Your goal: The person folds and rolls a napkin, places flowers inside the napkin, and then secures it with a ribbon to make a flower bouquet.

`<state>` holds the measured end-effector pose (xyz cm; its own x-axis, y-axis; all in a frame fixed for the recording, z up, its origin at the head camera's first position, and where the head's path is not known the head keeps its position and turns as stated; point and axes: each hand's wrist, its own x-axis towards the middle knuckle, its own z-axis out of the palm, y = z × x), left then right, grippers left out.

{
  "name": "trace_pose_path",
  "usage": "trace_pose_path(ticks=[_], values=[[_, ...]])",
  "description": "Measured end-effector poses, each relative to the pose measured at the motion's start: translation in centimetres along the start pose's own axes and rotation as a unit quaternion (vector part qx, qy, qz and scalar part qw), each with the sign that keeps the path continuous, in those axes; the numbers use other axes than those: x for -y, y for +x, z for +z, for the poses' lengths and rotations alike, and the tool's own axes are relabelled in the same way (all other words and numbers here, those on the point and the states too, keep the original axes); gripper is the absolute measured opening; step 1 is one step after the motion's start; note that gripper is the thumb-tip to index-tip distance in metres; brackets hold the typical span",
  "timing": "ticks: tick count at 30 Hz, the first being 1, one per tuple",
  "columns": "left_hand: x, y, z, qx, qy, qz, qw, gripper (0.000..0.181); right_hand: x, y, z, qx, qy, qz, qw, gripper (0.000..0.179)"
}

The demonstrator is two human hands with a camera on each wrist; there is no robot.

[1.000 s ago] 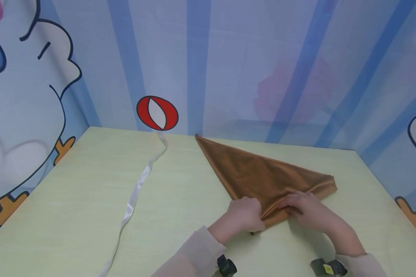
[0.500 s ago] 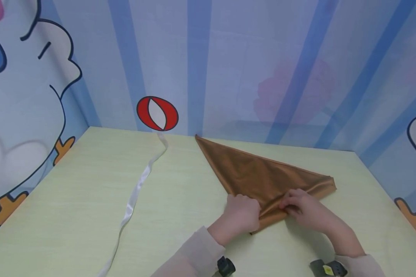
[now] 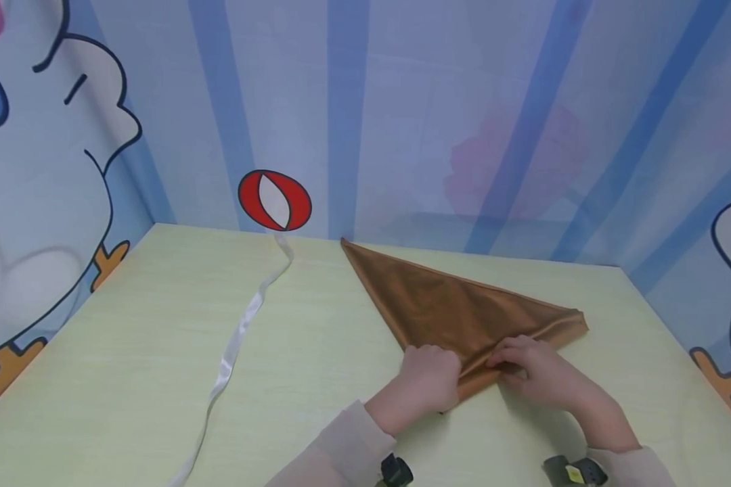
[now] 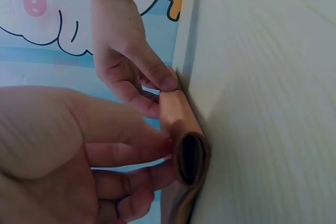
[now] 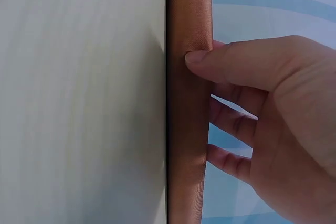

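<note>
A brown satin cloth (image 3: pixel 445 297) lies on the table as a large triangle, its near edge turned into a flat roll. My left hand (image 3: pixel 429 379) pinches this roll close to its left end. In the left wrist view the open end of the roll (image 4: pixel 190 161) shows layered fabric beside the left fingers. Farther along the same edge, my right hand (image 3: pixel 542 375) grips the roll. Its thumb presses the near side of the rolled edge (image 5: pixel 189 114) in the right wrist view, with the other fingers behind.
A pale wood-grain table (image 3: pixel 176 325) carries the cloth. Left of it, a white ribbon (image 3: pixel 237 345) runs from the back edge to the front. Behind stands a blue striped backdrop (image 3: pixel 396 122) with cartoon prints, including a red and white oval (image 3: pixel 275 200).
Both hands stay at the near edge with only small shifts of the fingers. The right fingers rose slightly, then settled again on the roll. The cloth's outline is almost unchanged.
</note>
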<state>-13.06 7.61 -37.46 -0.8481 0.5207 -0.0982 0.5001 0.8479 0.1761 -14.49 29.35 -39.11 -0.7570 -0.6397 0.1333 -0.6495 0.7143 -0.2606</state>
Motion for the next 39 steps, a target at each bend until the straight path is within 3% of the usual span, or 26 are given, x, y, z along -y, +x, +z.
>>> trace_pose_path(ticks=[4,12,17,26,31,35,39], values=[[-0.3,-0.2,-0.2,0.018,0.013,0.005,0.9997,0.023,0.0,0.1,-0.1,-0.002,-0.006,-0.003,1.0000,0.021],[-0.4,-0.4,0.1,-0.001,0.029,0.012,0.9995,0.027,0.2,0.1,-0.1,-0.007,-0.011,0.003,0.9999,0.022],[0.1,-0.2,0.2,0.001,-0.005,0.015,0.9999,0.028,0.4,0.1,-0.1,-0.002,-0.007,0.017,0.9998,0.021],[0.9,0.0,-0.4,0.057,-0.107,0.001,0.9927,0.038,0.5,-0.1,-0.3,0.014,0.020,0.027,0.9993,0.020],[1.3,0.2,-0.2,0.052,-0.148,-0.002,0.9876,0.034,0.5,0.0,-0.1,-0.003,0.036,0.027,0.9990,0.020],[1.5,0.2,-0.1,0.042,-0.149,0.007,0.9878,0.030,0.5,0.2,0.1,-0.032,0.048,0.018,0.9982,0.020],[1.3,0.0,-0.5,0.043,-0.133,-0.006,0.9902,0.037,0.5,0.2,0.3,-0.063,0.031,-0.004,0.9975,0.023]])
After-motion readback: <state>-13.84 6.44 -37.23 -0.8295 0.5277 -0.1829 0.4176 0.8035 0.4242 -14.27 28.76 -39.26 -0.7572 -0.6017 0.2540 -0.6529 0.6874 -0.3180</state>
